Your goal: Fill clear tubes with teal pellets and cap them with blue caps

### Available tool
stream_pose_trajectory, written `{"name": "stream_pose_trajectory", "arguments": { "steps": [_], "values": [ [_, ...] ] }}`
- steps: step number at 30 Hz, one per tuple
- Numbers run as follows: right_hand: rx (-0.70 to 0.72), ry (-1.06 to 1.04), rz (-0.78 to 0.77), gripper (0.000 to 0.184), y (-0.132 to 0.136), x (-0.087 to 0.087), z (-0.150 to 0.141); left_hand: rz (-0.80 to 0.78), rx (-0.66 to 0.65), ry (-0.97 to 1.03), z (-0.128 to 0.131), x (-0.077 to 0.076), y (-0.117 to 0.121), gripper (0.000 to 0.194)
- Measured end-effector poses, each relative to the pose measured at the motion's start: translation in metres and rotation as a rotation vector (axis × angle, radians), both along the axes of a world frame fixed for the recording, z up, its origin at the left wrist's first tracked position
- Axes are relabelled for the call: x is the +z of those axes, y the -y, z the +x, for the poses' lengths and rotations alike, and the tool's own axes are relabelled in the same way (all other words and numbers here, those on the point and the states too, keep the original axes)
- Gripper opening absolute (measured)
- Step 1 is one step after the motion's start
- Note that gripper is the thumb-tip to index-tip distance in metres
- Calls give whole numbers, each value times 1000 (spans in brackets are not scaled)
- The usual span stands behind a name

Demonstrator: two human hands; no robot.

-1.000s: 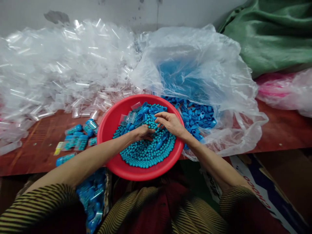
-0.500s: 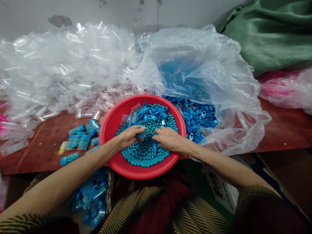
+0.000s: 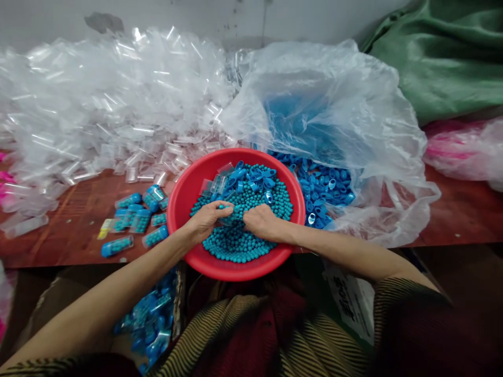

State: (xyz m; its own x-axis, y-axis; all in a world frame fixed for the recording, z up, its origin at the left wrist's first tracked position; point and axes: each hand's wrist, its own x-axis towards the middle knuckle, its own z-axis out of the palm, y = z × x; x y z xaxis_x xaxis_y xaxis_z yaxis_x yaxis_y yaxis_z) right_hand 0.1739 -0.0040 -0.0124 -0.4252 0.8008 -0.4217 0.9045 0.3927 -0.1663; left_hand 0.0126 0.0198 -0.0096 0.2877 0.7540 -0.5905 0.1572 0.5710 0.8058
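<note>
Over the red basin (image 3: 236, 272), my left hand (image 3: 207, 220) is closed around a clear plastic tube (image 3: 227, 219) with turquoise beads in it. My right hand (image 3: 264, 222) sits close by on the right, fingers curled together just above the beads; whatever they hold is hidden. Loose turquoise beads (image 3: 236, 251) fill the basin's bottom. Blue plastic caps (image 3: 257, 175) and several empty clear tubes (image 3: 218, 183) lie on the beads toward the basin's far side.
Left of the basin lie bead-filled tubes with blue caps (image 3: 133, 214). A large heap of clear tubes (image 3: 118, 104) covers the back left. Blue caps (image 3: 326, 183) spill from a clear plastic bag (image 3: 377, 125) at right. Below the table edge, more filled tubes (image 3: 153, 319) show.
My right hand's fingers have curled in more tightly, and a blue cap that showed beneath them is out of sight. The left hand keeps its hold on the tube. The view has shifted slightly.
</note>
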Motion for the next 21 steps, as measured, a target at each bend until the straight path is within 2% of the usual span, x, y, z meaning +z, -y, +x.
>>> {"name": "stream_pose_trajectory", "arguments": {
  "steps": [3,5,8,11,13,16,18,21],
  "values": [
    [20,7,-17,21,3,1,-3,247,-41,-150,0,-1,4,19],
    [7,14,-36,23,1,7,3,291,-48,-185,-1,-1,6,20],
    [-119,-61,9,32,-6,17,14,138,-70,-82,-3,0,8,28],
    [-198,-211,170,34,-8,17,19,22,-109,-16,-3,2,8,36],
    [-127,-258,262,30,-5,12,17,40,-94,-17,-2,4,8,36],
    [38,-236,303,28,2,2,14,34,-62,5,-2,6,8,36],
    [92,-236,280,31,6,-1,16,6,-58,21,-3,6,9,35],
    [65,-306,172,31,7,2,26,6,-46,42,-7,5,9,34]
  ]
}}
